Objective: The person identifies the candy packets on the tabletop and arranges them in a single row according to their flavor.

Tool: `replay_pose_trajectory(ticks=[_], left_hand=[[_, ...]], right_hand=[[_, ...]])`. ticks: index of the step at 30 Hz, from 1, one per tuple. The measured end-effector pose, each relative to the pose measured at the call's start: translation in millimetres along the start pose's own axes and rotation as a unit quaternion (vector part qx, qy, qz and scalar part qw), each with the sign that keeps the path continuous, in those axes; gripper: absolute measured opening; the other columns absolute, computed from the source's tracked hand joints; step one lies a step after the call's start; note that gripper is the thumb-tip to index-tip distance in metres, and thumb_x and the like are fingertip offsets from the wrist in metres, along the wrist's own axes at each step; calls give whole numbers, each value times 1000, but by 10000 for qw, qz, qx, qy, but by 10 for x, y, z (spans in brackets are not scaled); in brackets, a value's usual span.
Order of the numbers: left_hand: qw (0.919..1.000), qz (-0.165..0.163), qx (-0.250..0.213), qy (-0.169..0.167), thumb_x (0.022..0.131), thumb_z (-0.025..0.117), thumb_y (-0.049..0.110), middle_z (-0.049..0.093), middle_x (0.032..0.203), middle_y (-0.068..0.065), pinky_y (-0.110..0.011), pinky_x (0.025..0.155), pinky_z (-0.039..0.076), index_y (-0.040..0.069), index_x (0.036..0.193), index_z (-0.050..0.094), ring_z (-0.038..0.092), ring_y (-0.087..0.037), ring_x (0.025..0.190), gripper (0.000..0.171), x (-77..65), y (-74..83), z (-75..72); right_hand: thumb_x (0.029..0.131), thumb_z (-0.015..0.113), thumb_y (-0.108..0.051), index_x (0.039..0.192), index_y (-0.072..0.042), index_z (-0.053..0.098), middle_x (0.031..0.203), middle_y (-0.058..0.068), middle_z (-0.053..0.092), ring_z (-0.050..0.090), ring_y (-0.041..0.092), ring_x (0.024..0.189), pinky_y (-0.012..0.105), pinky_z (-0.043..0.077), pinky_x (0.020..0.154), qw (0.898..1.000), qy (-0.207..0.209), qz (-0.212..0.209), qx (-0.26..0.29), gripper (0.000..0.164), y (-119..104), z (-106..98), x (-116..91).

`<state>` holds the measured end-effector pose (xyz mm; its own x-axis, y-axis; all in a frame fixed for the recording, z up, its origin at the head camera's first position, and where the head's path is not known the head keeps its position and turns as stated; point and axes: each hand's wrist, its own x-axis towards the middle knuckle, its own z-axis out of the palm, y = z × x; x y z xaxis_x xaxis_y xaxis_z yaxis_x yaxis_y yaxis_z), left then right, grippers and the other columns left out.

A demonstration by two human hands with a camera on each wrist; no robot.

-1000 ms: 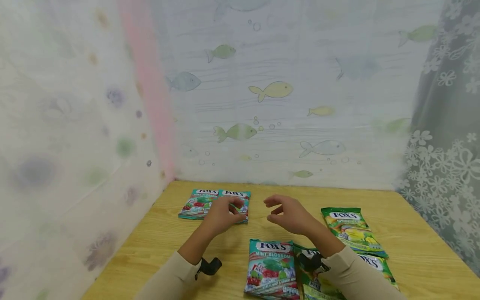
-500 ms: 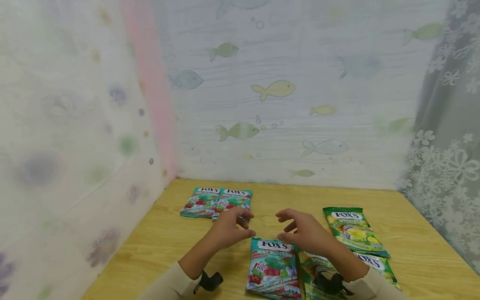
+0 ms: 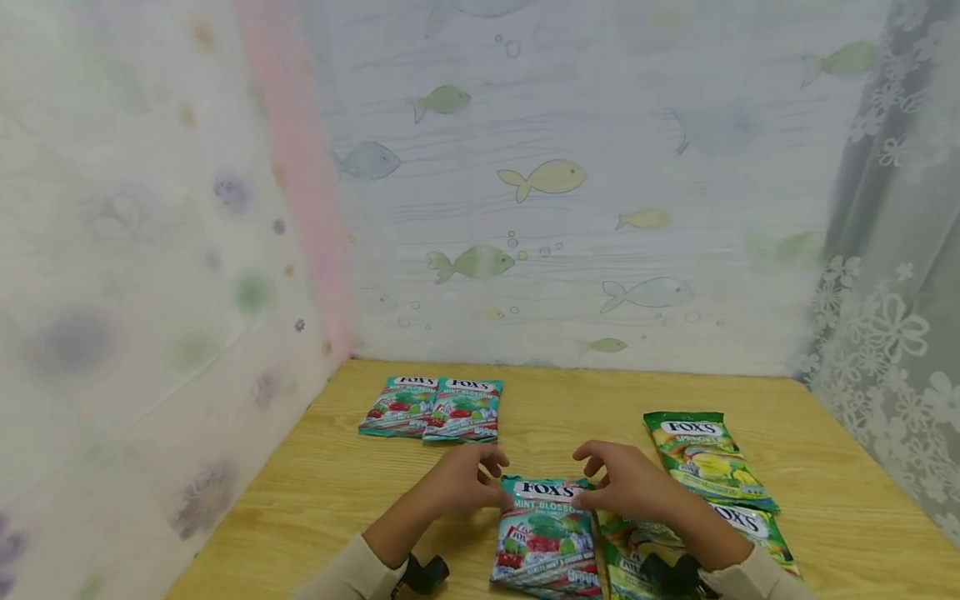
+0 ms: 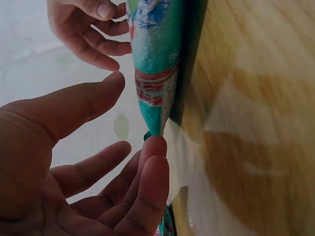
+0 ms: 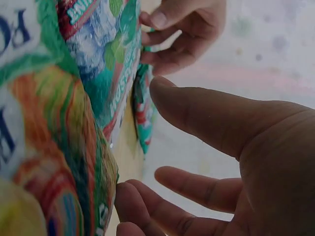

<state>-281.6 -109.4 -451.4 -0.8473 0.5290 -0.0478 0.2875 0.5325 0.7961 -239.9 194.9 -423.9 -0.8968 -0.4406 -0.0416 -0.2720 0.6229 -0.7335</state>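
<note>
A teal Fox's Mint Blossom candy bag (image 3: 546, 537) lies face up at the table's near middle. My left hand (image 3: 467, 482) is at its upper left corner, thumb and fingers spread apart. In the left wrist view the fingertips come right up to the end of the candy bag (image 4: 153, 61), with the thumb away from it. On the other side my right hand (image 3: 628, 482) curves loosely at the upper right corner. The right wrist view has that thumb (image 5: 197, 110) near the teal bag, with fingertips by a green-yellow Fox's bag (image 5: 54, 147). Neither hand pinches anything.
Two more Mint Blossom bags (image 3: 465, 410) overlap at the table's back left. Green-yellow Fox's bags lie at the right, one (image 3: 708, 458) behind another (image 3: 757, 529); one more (image 3: 637, 550) is partly under the right arm. A fish-patterned curtain (image 3: 555, 250) hangs behind the wooden table (image 3: 300, 500).
Both hands have come back from near the rear Mint Blossom bags, lowering toward the near one and stopping at its two upper corners. The bags keep their places.
</note>
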Motion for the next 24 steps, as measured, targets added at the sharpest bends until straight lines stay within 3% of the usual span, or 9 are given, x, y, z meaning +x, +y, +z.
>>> replay_pose_trajectory(ticks=[4,11,14,24], left_hand=[[9996,-88,263,-49,83,89,30,67,111,-3,-36,77,58,11,128,67,67,-15,90,54,-5,20,27],[9982,-516,-67,-310,82,90,29,65,107,-4,-35,67,59,7,136,60,69,-21,70,65,-27,92,59],[9977,-552,-48,-400,82,90,29,65,107,-4,-34,67,58,8,139,59,70,-21,68,69,-40,109,58],[9969,-628,13,-479,82,90,21,65,106,-6,-33,63,57,11,129,68,70,-22,67,54,-17,118,65]], right_hand=[[88,85,-31,134,-2,60,114,14,68,70,24,90,43,59,73,9998,-85,21,-198,60,13,-48,-12],[82,89,-35,126,-6,65,108,10,68,65,23,90,43,56,72,9985,-248,-6,-497,58,-24,-43,-18],[80,91,-33,125,-7,65,103,9,66,62,23,89,43,54,71,9981,-355,29,-496,58,-44,-24,-16],[79,92,-31,124,-12,66,96,7,63,59,22,79,38,50,65,9970,-675,9,-366,56,14,42,2]])
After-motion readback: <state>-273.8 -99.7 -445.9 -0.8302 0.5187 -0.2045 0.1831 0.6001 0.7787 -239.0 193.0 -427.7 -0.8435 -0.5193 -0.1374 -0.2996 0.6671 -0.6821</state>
